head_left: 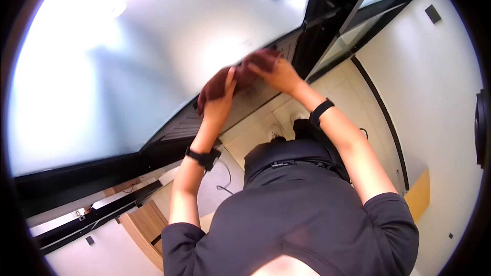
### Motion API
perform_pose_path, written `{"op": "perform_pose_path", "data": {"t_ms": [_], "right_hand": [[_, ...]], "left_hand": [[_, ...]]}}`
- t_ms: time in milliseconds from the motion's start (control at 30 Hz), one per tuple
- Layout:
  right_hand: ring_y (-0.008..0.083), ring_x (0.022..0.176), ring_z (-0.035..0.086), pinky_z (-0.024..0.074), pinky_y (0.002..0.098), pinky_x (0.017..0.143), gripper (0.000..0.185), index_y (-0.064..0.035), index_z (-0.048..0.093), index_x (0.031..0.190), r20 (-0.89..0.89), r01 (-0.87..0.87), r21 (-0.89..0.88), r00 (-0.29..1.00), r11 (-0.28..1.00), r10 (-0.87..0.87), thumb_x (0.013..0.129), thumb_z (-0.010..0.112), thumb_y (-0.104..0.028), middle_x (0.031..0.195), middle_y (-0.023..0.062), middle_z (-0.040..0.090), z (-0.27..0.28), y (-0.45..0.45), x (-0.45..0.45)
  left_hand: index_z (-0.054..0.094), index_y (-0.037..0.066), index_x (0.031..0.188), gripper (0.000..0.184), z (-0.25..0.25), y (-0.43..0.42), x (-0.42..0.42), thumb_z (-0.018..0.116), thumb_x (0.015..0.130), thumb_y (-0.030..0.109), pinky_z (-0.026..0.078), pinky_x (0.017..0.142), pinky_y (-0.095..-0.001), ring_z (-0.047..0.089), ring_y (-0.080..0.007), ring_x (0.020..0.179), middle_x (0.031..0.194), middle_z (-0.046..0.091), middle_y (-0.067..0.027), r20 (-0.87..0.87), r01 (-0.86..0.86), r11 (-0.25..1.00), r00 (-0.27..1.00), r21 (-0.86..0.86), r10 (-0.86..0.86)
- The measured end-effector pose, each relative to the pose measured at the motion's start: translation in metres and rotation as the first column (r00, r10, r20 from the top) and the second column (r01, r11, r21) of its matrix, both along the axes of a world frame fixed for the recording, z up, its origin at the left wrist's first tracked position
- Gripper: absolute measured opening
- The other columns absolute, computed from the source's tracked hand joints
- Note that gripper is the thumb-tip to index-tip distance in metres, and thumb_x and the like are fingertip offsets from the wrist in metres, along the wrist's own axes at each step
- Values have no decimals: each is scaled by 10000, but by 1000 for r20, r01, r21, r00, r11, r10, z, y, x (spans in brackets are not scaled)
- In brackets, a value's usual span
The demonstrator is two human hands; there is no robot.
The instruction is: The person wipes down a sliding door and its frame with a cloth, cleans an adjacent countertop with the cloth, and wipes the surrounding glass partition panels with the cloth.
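Observation:
A dark maroon cloth [214,86] is bunched along the lower edge of a large frosted glass panel [153,51]. My left hand [220,105] grips the cloth's left part, thumb pointing up and fingers largely hidden under the fabric. My right hand [280,75] is closed on the other end, where the cloth wraps over the fingers. Both hands are close together, right above a grey ribbed ledge [179,125] that runs beside the glass. Whether the cloth is one piece or two is hard to make out.
Black metal framing [327,15] borders the glass on the right. A white wall [419,82] stands to the right, with a yellowish panel [419,194] by it. Wooden furniture [146,225] is at lower left. A thin cable [225,189] lies near my feet on the tiled floor [348,87].

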State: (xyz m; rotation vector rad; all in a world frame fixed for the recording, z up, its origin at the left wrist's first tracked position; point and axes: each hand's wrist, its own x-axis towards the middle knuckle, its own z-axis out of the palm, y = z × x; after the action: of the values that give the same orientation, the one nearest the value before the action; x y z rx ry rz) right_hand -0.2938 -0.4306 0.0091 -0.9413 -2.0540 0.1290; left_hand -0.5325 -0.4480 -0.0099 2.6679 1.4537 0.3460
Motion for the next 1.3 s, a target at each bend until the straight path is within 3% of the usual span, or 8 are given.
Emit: {"op": "perform_pose_path", "data": {"t_ms": [133, 300, 467, 633, 967, 1133, 1200, 1300], "right_hand": [[353, 1072, 516, 371, 420, 959, 662, -115, 400, 1346, 213, 461, 120, 853, 879, -476, 710, 583, -90, 1173, 178, 551, -20, -8, 43], [391, 1061, 508, 389, 439, 938, 749, -7, 246, 1394, 99, 375, -214, 927, 902, -361, 712, 550, -65, 1102, 234, 554, -13, -19, 44], [355, 925, 577, 469, 397, 815, 612, -41, 389, 1325, -26, 342, -95, 938, 935, -346, 742, 574, -37, 998, 188, 608, -1, -29, 55], [340, 882, 595, 484, 387, 758, 495, -49, 448, 1275, -98, 410, -132, 901, 903, -423, 795, 573, -54, 992, 174, 614, -11, -50, 87], [350, 927, 535, 422, 391, 832, 610, 8, 339, 1350, -301, 528, -7, 809, 849, -505, 784, 562, -46, 1041, 208, 561, 41, -42, 173], [401, 1119, 445, 346, 402, 984, 780, 18, 240, 1385, -434, 287, -243, 822, 927, -369, 717, 633, -65, 1171, 241, 488, -8, 9, 189], [376, 1090, 475, 321, 427, 1011, 788, 1, 281, 1371, -229, 335, -169, 901, 927, -367, 683, 660, -60, 1142, 199, 524, -8, 5, 200], [322, 1021, 522, 291, 461, 1029, 761, -21, 330, 1346, -44, 231, -89, 971, 969, -235, 673, 678, -84, 1056, 148, 566, -7, 10, 227]], "left_hand": [[343, 170, 1387, 576, 16, 9, 58, 404, 842, -5, 426, 878, -445, 453, -378, 1140, 1401, 350, -140, 95, 146, 986, 984, 84, -154], [398, 71, 1323, 559, 1, 23, 73, 497, 779, -5, 368, 974, -466, 407, -356, 1222, 1492, 212, -9, 135, 158, 939, 969, 304, -207], [432, 96, 1304, 528, 2, 22, 65, 549, 790, 87, 357, 972, -475, 417, -353, 1209, 1446, 287, -82, 130, 193, 974, 969, 121, -208], [531, 143, 1238, 477, 8, 19, 79, 647, 778, 199, 411, 823, -391, 476, -311, 999, 1108, 452, -94, 71, 127, 780, 974, 612, -215], [601, 130, 1148, 471, 54, -11, 186, 644, 680, 102, 452, 796, -382, 521, -273, 945, 1031, 428, -58, 217, 236, 672, 828, 702, -517], [598, 64, 1128, 447, 56, -1, 242, 618, 683, 98, 466, 818, -375, 544, -284, 997, 1187, 468, -87, 143, 288, 701, 862, 652, -486], [593, 36, 1128, 440, 50, 9, 264, 617, 694, 106, 466, 827, -370, 547, -287, 1019, 1238, 471, -100, 133, 267, 732, 889, 627, -438], [233, -122, 1342, 759, 33, 13, 295, 623, 758, 164, 388, 960, -439, 376, -458, 1214, 1381, 278, -301, 335, -3, 940, 935, 340, -118]]}}
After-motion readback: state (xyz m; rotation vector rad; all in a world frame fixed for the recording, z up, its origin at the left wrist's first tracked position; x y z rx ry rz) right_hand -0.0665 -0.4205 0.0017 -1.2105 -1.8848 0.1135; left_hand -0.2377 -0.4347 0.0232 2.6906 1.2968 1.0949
